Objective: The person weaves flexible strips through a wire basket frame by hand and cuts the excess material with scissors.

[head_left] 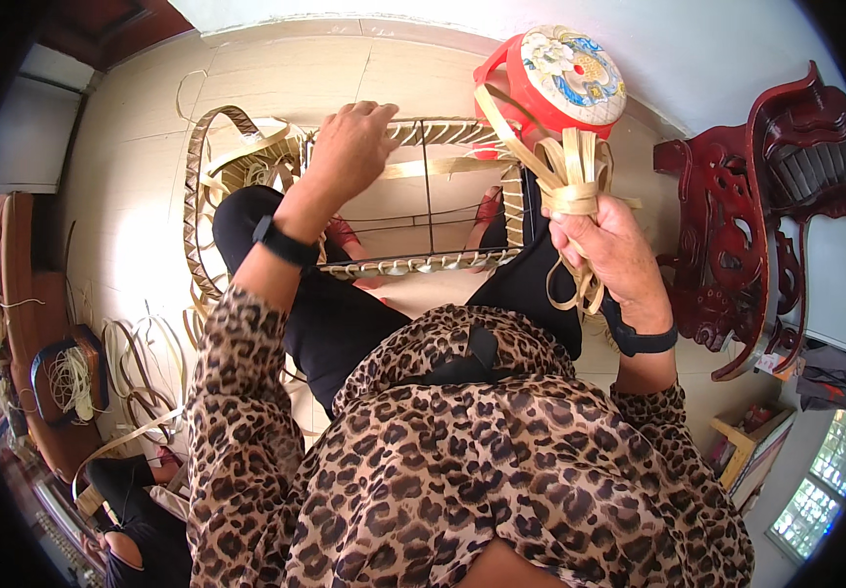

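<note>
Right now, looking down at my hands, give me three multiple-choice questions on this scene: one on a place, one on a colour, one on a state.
1. Where does the left hand rest?
A. on the wire frame wrapped in woven strips
B. on the carved chair
C. on the floor

2. What colour is the body of the round stool beyond the frame?
A. blue
B. red
C. green

3. How is the right hand?
A. open and empty
B. flat on the knee
C. closed round a bundle of pale strips

Answers: 1 A, its fingers lie over the frame's far rim. 2 B, the stool's sides are red under a flowered top. 3 C, the strips fan out above the closed fist.
</note>
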`<state>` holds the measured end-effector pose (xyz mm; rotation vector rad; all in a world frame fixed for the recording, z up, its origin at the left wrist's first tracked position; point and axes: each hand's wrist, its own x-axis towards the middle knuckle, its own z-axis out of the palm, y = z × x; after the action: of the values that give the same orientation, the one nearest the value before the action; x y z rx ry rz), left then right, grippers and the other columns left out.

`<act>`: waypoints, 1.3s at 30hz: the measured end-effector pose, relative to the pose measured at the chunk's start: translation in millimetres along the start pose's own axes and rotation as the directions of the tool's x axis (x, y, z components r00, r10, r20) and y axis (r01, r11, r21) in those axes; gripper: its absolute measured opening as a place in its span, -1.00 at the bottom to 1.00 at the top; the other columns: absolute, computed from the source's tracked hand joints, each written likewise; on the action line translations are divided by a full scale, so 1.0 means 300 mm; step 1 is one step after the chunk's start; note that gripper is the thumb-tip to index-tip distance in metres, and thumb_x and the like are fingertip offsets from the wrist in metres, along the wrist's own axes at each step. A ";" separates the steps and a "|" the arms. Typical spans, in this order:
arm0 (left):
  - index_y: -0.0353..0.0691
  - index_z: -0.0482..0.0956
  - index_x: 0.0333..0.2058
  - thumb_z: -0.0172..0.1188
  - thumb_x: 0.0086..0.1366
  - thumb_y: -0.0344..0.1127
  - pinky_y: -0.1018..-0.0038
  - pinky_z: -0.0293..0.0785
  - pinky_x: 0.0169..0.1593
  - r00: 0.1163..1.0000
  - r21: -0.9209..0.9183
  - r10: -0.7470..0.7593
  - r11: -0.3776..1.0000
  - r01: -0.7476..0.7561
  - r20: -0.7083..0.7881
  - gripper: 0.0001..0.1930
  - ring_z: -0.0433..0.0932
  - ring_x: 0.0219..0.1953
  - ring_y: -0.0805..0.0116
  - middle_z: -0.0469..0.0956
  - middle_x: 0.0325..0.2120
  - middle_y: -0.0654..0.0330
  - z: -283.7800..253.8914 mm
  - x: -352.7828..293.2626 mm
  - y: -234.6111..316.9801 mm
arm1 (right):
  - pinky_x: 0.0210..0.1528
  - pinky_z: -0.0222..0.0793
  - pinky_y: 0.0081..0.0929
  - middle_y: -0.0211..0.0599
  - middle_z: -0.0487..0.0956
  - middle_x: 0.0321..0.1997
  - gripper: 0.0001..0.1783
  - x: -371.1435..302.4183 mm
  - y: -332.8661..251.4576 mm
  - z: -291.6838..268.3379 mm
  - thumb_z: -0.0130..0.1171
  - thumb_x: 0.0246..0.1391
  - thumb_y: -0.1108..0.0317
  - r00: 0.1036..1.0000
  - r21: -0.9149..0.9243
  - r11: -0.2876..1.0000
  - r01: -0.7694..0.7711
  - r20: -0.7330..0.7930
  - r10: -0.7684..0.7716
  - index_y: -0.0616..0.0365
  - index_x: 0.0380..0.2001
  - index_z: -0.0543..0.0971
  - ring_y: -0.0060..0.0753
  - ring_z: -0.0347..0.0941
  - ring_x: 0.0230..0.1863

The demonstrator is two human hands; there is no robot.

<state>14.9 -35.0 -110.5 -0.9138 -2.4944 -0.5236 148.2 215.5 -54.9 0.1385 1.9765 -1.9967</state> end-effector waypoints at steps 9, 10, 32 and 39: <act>-0.35 0.34 -0.24 0.25 -0.05 -0.41 0.55 0.42 -0.25 0.906 -0.763 -0.247 0.489 0.424 0.345 -0.61 0.45 -0.32 0.43 0.45 -0.39 0.16 -0.183 -0.087 0.364 | -0.20 0.29 -0.53 -0.16 0.43 -0.25 -0.66 0.041 -0.032 0.097 0.00 -0.13 0.43 0.970 -0.269 0.957 0.103 0.241 -0.037 0.33 -0.22 0.33 -0.40 0.37 -0.31; -0.36 0.35 -0.28 0.25 -0.04 -0.39 0.57 0.41 -0.27 0.897 -0.717 -0.312 0.543 0.438 0.312 -0.64 0.43 -0.35 0.47 0.45 -0.44 0.18 -0.176 -0.091 0.377 | -0.20 0.28 -0.49 -0.10 0.43 -0.25 -0.65 0.048 -0.060 0.117 0.01 -0.15 0.42 0.965 -0.464 0.874 0.147 0.262 -0.023 0.33 -0.23 0.33 -0.32 0.37 -0.32; -0.40 0.33 -0.18 -0.10 0.10 -0.58 0.40 0.48 -0.24 0.580 -0.755 -0.525 -0.597 0.271 0.623 -0.74 0.49 -0.27 0.24 0.47 -0.33 0.05 -0.116 -0.213 0.277 | -0.18 0.31 -0.32 -0.06 0.44 -0.27 -0.60 0.036 0.016 0.271 0.07 -0.14 0.42 0.806 -0.754 0.353 0.554 0.380 -0.453 0.31 -0.15 0.35 -0.14 0.40 -0.25; -0.34 0.36 -0.21 -0.01 0.04 -0.57 0.59 0.43 -0.32 0.642 -0.793 -0.516 -0.552 0.256 0.567 -0.73 0.48 -0.36 0.41 0.48 -0.36 0.14 -0.132 -0.219 0.271 | -0.35 0.33 -0.40 -0.02 0.47 -0.40 -0.70 0.085 -0.028 0.236 0.01 -0.05 0.44 0.880 -0.624 0.644 0.443 0.164 -0.446 0.27 -0.18 0.37 -0.11 0.44 -0.39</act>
<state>125.5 -29.9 -95.0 0.2381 -1.3703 -3.1691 132.9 141.4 -52.0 -0.5697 2.7826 -1.3797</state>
